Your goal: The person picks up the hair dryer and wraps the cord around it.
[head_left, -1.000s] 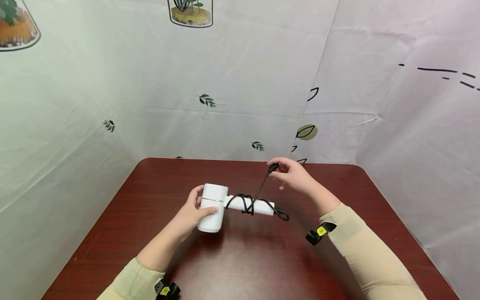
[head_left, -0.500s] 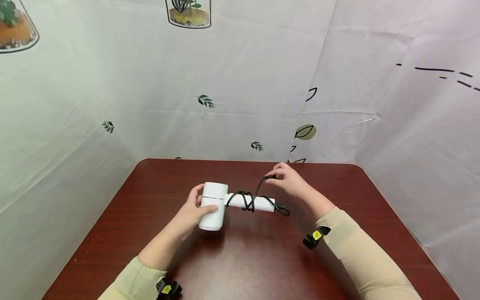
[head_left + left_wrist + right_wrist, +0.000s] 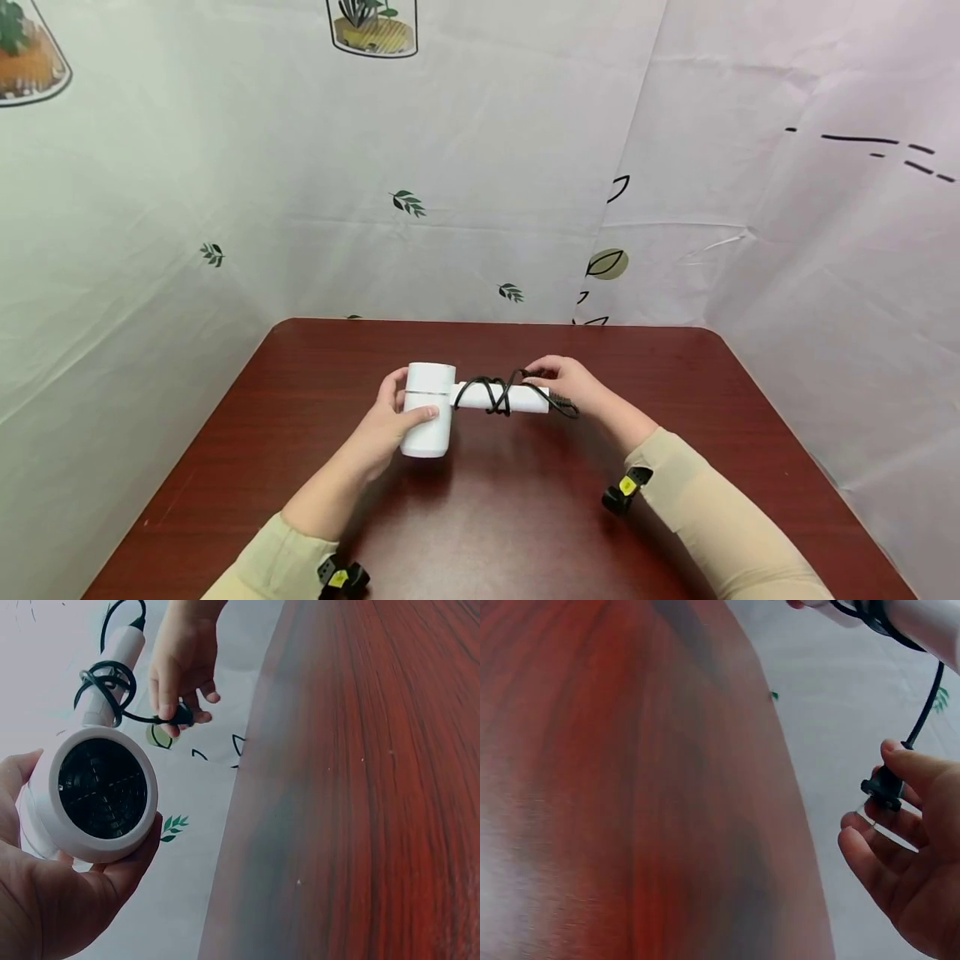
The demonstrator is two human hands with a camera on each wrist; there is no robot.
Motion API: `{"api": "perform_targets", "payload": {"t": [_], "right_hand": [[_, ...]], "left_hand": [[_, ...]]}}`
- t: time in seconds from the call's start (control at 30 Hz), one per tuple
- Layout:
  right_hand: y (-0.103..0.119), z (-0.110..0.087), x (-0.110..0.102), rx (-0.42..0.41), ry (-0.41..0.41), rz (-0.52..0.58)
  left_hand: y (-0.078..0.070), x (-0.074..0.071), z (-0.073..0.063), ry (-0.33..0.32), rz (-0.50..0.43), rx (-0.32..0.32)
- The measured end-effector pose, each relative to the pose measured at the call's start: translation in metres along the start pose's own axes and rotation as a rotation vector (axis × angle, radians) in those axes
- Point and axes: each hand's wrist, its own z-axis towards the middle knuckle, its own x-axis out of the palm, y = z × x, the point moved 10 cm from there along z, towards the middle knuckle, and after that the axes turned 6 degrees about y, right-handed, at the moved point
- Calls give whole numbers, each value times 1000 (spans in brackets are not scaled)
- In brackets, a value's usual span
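Observation:
A white hair dryer [image 3: 430, 379] is held above the table, its handle [image 3: 534, 402] pointing right. My left hand [image 3: 381, 429] grips the barrel, thumb on the near side. The left wrist view shows the round black grille [image 3: 103, 787] at one end of the barrel. A black power cord [image 3: 497, 395] is wound in several loops around the handle. Behind the handle, my right hand [image 3: 573, 385] pinches the cord's black plug [image 3: 886, 784] between thumb and fingers. Two thin prongs stick out of the plug in the right wrist view.
Below the hands spreads a dark red-brown wooden table [image 3: 480, 525]. A pale cloth backdrop [image 3: 480, 150] with printed leaves and jars hangs behind it and along the sides. Black devices with yellow marks sit at both wrists, such as the right wrist camera [image 3: 622, 492].
My right hand has come down and nearer to the handle with the plug, and the free stretch of cord has swung lower. The left hand and hair dryer have barely moved.

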Motion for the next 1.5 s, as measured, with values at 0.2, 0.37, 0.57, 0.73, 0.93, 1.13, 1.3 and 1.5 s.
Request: {"api": "perform_targets", "payload": {"t": [0.2, 0.37, 0.57, 0.73, 0.93, 1.13, 1.3, 1.5], "right_hand": [[4, -6, 19, -101, 102, 51], [-1, -8, 28, -60, 104, 94], [-8, -9, 36, 51, 92, 131], [-3, -11, 38, 41, 94, 122], [-8, -16, 39, 138, 63, 139], [-8, -19, 41, 172, 43, 181], [-6, -19, 44, 140, 51, 227], [-6, -22, 46, 167, 33, 285]], "left_hand": [[2, -3, 1, -44, -2, -27], [4, -7, 3, -93, -5, -30], [3, -11, 5, -163, -1, -8], [0, -8, 5, -185, -5, 11], [0, -4, 5, -189, 9, 33], [0, -3, 6, -199, 33, 54], [0, -3, 8, -206, 66, 64], [0, -3, 9, -214, 122, 72]]}}
